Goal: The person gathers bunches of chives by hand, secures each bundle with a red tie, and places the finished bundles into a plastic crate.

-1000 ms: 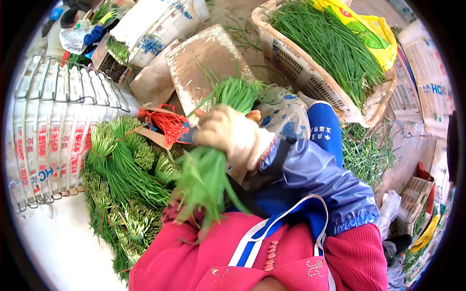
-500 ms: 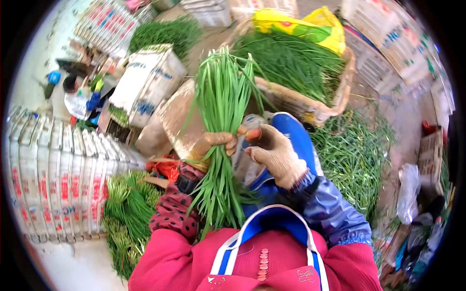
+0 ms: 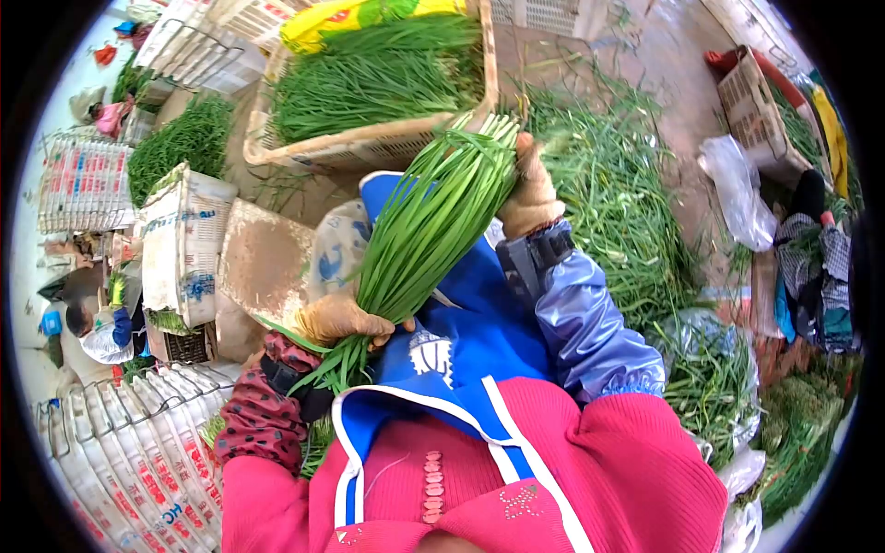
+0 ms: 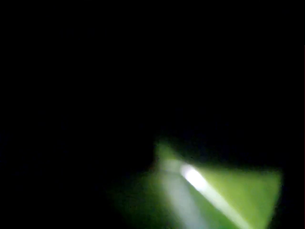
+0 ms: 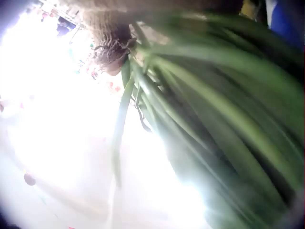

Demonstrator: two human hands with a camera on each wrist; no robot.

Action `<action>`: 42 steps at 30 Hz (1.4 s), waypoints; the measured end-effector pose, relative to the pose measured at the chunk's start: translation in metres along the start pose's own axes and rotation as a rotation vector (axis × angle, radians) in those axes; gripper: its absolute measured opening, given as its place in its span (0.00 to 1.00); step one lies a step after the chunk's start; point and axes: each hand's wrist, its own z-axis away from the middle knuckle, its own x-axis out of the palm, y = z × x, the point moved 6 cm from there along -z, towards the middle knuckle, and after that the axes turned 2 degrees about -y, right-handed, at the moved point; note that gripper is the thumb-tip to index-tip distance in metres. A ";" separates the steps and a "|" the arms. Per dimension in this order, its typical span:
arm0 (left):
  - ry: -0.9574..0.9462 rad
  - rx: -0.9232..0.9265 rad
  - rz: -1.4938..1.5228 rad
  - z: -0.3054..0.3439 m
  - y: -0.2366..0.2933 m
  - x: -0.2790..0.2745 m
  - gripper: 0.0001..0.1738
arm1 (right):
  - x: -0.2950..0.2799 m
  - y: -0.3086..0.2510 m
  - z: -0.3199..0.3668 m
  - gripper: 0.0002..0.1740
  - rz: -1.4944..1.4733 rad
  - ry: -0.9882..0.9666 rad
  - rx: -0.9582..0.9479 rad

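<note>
- Bundle of green stalks (image 3: 429,217): lies slantwise between the hands, over the blue apron (image 3: 479,318), its pale ends toward the right hand (image 3: 533,194).
- Left hand (image 3: 341,320): closed round the leafy end, presumably to keep the blades together.
- Right hand: touches the pale-end side, apparently to steady it; how far its fingers curl cannot be told.
- Crate (image 3: 369,138): stands just beyond the hands, probably to keep its greens (image 3: 387,83) within reach.
- Views: the right wrist reveals knitted glove (image 5: 107,28) texture; the left wrist, only darkness and blurred green; the head alone, both ends.
</note>
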 end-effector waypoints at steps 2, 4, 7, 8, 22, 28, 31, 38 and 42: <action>-0.020 -0.073 -0.066 -0.006 -0.004 0.004 0.26 | -0.009 -0.029 0.014 0.22 0.140 0.220 -0.156; -0.057 -0.106 -0.113 -0.008 -0.001 0.012 0.22 | -0.032 -0.053 0.019 0.15 0.301 0.454 -0.262; -0.087 -0.196 -0.173 -0.006 -0.006 0.010 0.21 | -0.065 -0.068 0.029 0.13 0.496 0.688 -0.183; -0.072 -0.195 -0.143 -0.004 0.002 0.017 0.19 | -0.078 -0.071 0.031 0.14 0.613 0.766 -0.134; -0.040 -0.466 0.043 0.031 0.003 0.011 0.25 | -0.002 -0.101 0.056 0.19 1.202 0.330 0.278; -0.079 -0.460 -0.088 0.027 0.004 0.009 0.25 | 0.065 -0.028 0.052 0.26 2.029 0.051 0.314; -0.061 -0.397 -0.093 0.028 0.002 0.008 0.27 | 0.005 -0.047 0.024 0.21 1.816 0.275 0.092; -0.050 -0.336 -0.109 0.034 -0.018 -0.006 0.29 | -0.022 -0.156 0.054 0.36 1.878 0.754 0.097; -0.062 -0.397 -0.023 0.031 -0.015 -0.003 0.27 | 0.027 -0.112 0.088 0.38 2.395 0.353 0.076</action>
